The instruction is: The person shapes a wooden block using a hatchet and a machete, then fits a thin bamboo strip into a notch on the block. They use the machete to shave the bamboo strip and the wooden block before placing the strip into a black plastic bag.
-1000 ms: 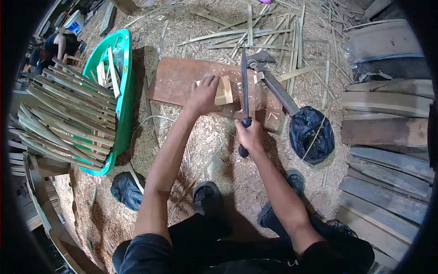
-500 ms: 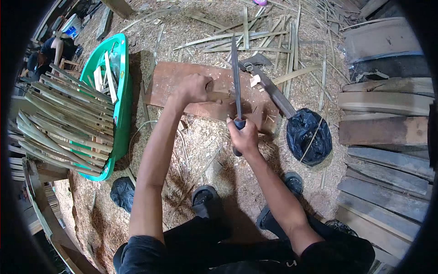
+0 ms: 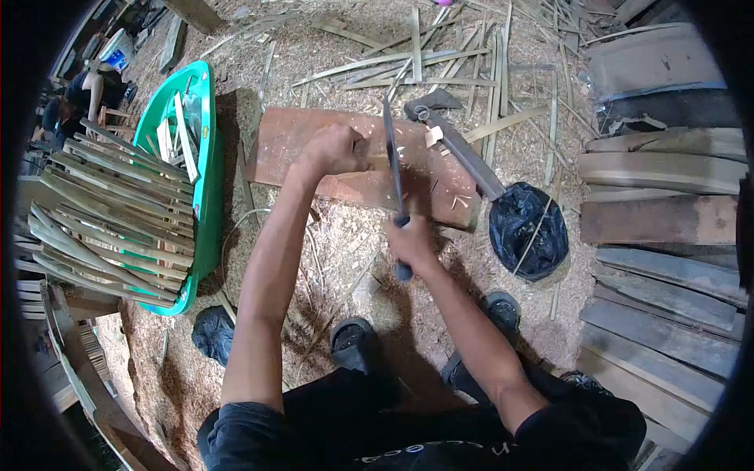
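Note:
My right hand [image 3: 411,242] is wrapped round the dark handle of a machete [image 3: 393,145], whose long blade points away from me over a reddish-brown board [image 3: 290,125]. The blade is tilted slightly left. My left hand [image 3: 336,149] is closed in a fist above the board, on a short piece of wood [image 3: 377,162] that sticks out toward the blade; most of it is hidden by the fingers. Pale wood chips lie scattered on the board. At its right edge rests a hand tool [image 3: 471,161] with a dark head and a long straight handle.
A green tub [image 3: 206,157] at left bears curved wooden strips [image 3: 118,228]. Black plastic bags lie right [image 3: 528,231] and left [image 3: 214,334]. Planks [image 3: 660,220] are stacked at right; thin strips [image 3: 440,67] litter the sawdust floor beyond the board. Another person [image 3: 82,94] sits far left.
The machete has swung, its tip moving left and lower in view, and my right hand has come slightly lower. My left hand stays nearly in place. The view has shifted slightly.

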Demonstrator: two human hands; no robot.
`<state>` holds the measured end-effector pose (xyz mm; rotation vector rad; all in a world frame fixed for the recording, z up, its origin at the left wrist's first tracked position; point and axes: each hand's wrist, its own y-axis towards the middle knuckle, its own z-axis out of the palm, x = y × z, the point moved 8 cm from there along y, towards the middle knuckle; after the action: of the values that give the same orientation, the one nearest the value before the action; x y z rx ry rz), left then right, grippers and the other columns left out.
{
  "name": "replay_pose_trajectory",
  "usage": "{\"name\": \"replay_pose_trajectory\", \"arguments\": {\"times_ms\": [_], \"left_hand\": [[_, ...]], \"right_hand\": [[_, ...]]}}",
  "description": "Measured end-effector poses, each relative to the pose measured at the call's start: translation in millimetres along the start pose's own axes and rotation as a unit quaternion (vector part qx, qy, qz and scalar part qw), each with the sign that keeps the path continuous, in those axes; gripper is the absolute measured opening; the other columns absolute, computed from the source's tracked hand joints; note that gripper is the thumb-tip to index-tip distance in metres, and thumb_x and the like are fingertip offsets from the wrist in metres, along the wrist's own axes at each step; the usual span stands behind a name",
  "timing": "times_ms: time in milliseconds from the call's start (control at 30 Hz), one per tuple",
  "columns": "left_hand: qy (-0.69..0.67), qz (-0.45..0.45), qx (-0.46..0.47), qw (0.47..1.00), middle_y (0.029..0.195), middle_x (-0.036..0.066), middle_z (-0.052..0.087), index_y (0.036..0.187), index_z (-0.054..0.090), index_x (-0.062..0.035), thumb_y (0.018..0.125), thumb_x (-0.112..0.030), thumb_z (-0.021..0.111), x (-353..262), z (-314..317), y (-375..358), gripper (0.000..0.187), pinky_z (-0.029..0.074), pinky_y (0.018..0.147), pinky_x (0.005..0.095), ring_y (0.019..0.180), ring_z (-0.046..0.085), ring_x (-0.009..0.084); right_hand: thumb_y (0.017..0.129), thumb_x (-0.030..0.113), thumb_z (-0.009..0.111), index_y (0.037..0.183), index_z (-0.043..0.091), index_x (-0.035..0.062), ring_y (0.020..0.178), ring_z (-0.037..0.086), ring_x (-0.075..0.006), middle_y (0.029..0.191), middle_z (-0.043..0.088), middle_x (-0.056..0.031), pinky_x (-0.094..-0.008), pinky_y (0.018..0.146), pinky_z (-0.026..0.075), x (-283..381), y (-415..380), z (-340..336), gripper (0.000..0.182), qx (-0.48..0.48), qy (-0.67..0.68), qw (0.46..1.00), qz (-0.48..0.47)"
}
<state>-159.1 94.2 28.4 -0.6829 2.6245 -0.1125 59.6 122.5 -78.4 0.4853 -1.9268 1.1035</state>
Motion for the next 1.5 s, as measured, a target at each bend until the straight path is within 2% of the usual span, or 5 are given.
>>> {"name": "replay_pose_trajectory", "arguments": {"times_ms": [233, 567, 633, 1200, 1500], "left_hand": [[-0.018, -0.01, -0.011, 1.0, 0.069, 0.017, 0.065, 0.072, 0.065, -0.0029, 0.063, -0.039, 0.084, 0, -3, -2, 0.042, 0.048, 0.062, 0.0446, 0.063, 0.062, 0.0352], [-0.024, 0.003, -0.027, 0.999, 0.065, 0.015, 0.064, 0.065, 0.062, -0.0028, 0.062, -0.039, 0.085, 4, -2, 0, 0.043, 0.046, 0.058, 0.0436, 0.059, 0.059, 0.0314], [-0.031, -0.005, -0.015, 0.999, 0.064, 0.015, 0.063, 0.065, 0.062, -0.0024, 0.062, -0.041, 0.086, 8, -1, 2, 0.045, 0.045, 0.057, 0.0435, 0.057, 0.058, 0.0293], [-0.03, -0.058, 0.051, 0.997, 0.057, 0.009, 0.058, 0.062, 0.062, -0.0037, 0.06, -0.043, 0.086, 34, 4, 27, 0.046, 0.041, 0.053, 0.0395, 0.053, 0.05, 0.0189], [0.11, 0.057, -0.144, 0.982, 0.115, 0.017, 0.065, 0.13, 0.059, -0.0097, 0.065, -0.061, 0.081, 49, -7, 30, 0.086, 0.054, 0.086, 0.0387, 0.099, 0.067, 0.035]], "right_hand": [[0.078, 0.03, 0.07, 0.102, 0.062, -0.0007, 0.06, 0.065, -0.0267, 0.064, 0.063, -0.0115, -0.0411, 0.059, 0.051, 37, 0, -27, 0.039, -0.048, 0.066, 0.99, -0.116], [0.079, 0.023, 0.068, 0.072, 0.054, 0.0024, 0.055, 0.056, -0.0208, 0.059, 0.056, -0.0062, -0.0385, 0.054, 0.044, 12, 9, -34, 0.026, -0.071, 0.124, 0.977, -0.161], [0.08, 0.018, 0.066, 0.067, 0.055, 0.0032, 0.051, 0.057, -0.0167, 0.056, 0.057, -0.0045, -0.0356, 0.05, 0.045, -20, -12, -8, 0.023, 0.088, 0.044, 0.988, 0.12], [0.077, 0.026, 0.066, 0.064, 0.058, 0.0025, 0.053, 0.06, -0.0178, 0.056, 0.059, -0.0067, -0.0358, 0.054, 0.047, 13, -3, -26, 0.028, -0.036, 0.087, 0.994, -0.059], [0.08, 0.027, 0.068, 0.061, 0.06, 0.0016, 0.049, 0.059, -0.0194, 0.053, 0.058, -0.0072, -0.0381, 0.052, 0.045, 30, -1, -31, 0.033, -0.046, 0.008, 0.995, -0.084]]}}
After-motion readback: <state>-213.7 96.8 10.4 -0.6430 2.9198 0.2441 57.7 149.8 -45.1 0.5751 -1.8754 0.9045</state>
